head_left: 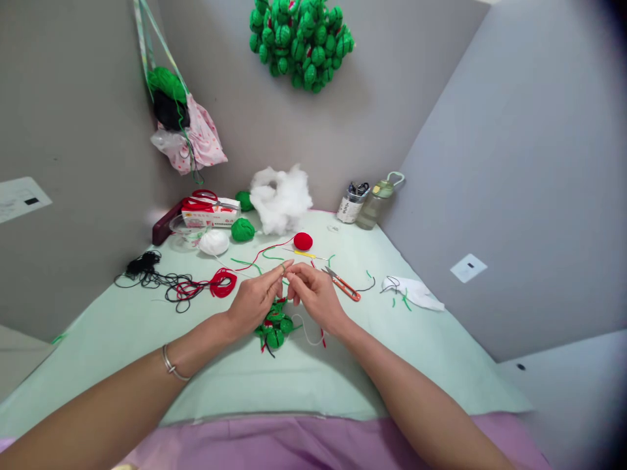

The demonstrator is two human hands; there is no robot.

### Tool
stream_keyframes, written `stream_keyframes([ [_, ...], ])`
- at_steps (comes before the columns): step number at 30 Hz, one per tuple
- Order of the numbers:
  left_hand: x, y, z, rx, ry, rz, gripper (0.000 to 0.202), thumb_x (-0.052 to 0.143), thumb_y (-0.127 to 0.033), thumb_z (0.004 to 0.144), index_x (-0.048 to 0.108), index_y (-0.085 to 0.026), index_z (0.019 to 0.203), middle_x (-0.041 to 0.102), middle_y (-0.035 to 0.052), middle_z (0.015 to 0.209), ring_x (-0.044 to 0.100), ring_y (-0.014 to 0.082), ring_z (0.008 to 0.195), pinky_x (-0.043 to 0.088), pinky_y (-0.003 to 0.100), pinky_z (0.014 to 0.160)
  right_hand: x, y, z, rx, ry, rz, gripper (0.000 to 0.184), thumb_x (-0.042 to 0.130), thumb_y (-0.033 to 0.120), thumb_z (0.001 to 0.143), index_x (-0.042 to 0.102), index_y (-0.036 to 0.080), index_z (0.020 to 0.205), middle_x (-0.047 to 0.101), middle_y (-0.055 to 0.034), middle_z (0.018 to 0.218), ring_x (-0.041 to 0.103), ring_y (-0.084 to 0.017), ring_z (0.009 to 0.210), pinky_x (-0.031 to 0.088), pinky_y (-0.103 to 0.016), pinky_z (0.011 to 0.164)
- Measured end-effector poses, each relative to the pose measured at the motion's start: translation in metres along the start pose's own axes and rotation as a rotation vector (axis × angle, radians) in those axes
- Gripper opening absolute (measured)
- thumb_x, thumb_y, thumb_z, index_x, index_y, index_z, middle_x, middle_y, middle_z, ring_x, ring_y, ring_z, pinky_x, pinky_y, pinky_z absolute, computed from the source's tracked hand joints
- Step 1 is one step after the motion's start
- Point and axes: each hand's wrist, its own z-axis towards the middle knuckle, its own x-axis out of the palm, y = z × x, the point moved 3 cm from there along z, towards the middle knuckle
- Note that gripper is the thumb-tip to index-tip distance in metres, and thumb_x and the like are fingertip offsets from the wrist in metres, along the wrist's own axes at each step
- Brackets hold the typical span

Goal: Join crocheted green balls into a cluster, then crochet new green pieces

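Observation:
My left hand (pixel 252 299) and my right hand (pixel 316 292) meet over the middle of the table, fingertips pinched together. Whatever lies between them is too small to make out; a hint of green shows at the left fingertips. Just below the hands is a bunch of green crocheted pieces (pixel 275 334) with red and white parts and loose yarn tails. A white strand (pixel 306 333) curls down beside the bunch, under my right hand. Orange-handled thread snips (pixel 345 286) lie to the right of my right hand. A yellow-handled crochet hook (pixel 306 253) rests beyond the fingers.
Around lie a red yarn ball (pixel 303 241), green yarn ball (pixel 242 230), white yarn ball (pixel 214 242), tangled black yarn (pixel 147 264), white stuffing (pixel 280 199) and red scissors (pixel 203 198) on a box. A bottle (pixel 375 205) stands at the back right; green crocheted pieces (pixel 301 42) hang above.

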Motion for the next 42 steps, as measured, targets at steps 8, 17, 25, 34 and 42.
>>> stream_keyframes([
  [8, 0.003, 0.001, 0.0, 0.018, -0.033, 0.126, 0.051, 0.036, -0.028, 0.1, 0.055, -0.019, 0.147, 0.067, 0.0003, 0.075, 0.056, 0.0131, 0.059, 0.044, 0.024, 0.063, 0.001, 0.001, 0.002, 0.059, 0.022, 0.083, 0.02, 0.055, 0.038, 0.094, 0.062, 0.02, 0.089, 0.059, 0.0037, 0.058, 0.052, -0.012, 0.048, 0.044, -0.025, 0.051],
  [17, 0.001, -0.002, 0.002, 0.079, -0.056, 0.281, 0.05, 0.036, -0.027, 0.099, 0.058, -0.018, 0.143, 0.067, 0.0011, 0.072, 0.056, 0.0141, 0.057, 0.04, 0.024, 0.06, 0.001, 0.0, 0.002, 0.055, 0.021, 0.064, 0.017, 0.052, 0.034, 0.095, 0.059, 0.021, 0.088, 0.056, 0.0055, 0.055, 0.048, -0.011, 0.046, 0.04, -0.025, 0.05],
  [25, 0.002, -0.002, 0.003, 0.081, -0.01, 0.371, 0.044, 0.036, -0.022, 0.099, 0.059, -0.018, 0.137, 0.068, 0.0012, 0.074, 0.061, 0.0169, 0.064, 0.043, 0.027, 0.065, -0.004, 0.001, 0.005, -0.033, 0.007, -0.152, 0.017, 0.048, 0.027, 0.094, 0.06, 0.022, 0.082, 0.049, 0.0058, 0.054, 0.043, -0.013, 0.053, 0.035, -0.026, 0.058],
  [34, 0.007, 0.001, 0.004, 0.144, 0.006, 0.509, 0.042, 0.03, -0.019, 0.099, 0.058, -0.017, 0.13, 0.066, 0.0092, 0.107, 0.065, 0.0203, 0.086, 0.048, 0.031, 0.073, -0.004, -0.009, 0.01, -0.035, 0.027, -0.172, 0.018, 0.048, 0.025, 0.091, 0.06, 0.021, 0.079, 0.046, 0.0048, 0.058, 0.04, -0.014, 0.058, 0.032, -0.027, 0.06],
  [42, 0.005, 0.001, 0.003, 0.094, 0.006, 0.483, 0.046, 0.033, -0.016, 0.098, 0.052, -0.021, 0.139, 0.052, 0.0107, 0.145, 0.066, 0.0203, 0.102, 0.048, 0.03, 0.074, -0.005, -0.014, 0.013, 0.005, 0.027, -0.126, 0.018, 0.051, 0.031, 0.089, 0.062, 0.021, 0.079, 0.043, 0.0048, 0.057, 0.037, -0.014, 0.057, 0.028, -0.027, 0.056],
])
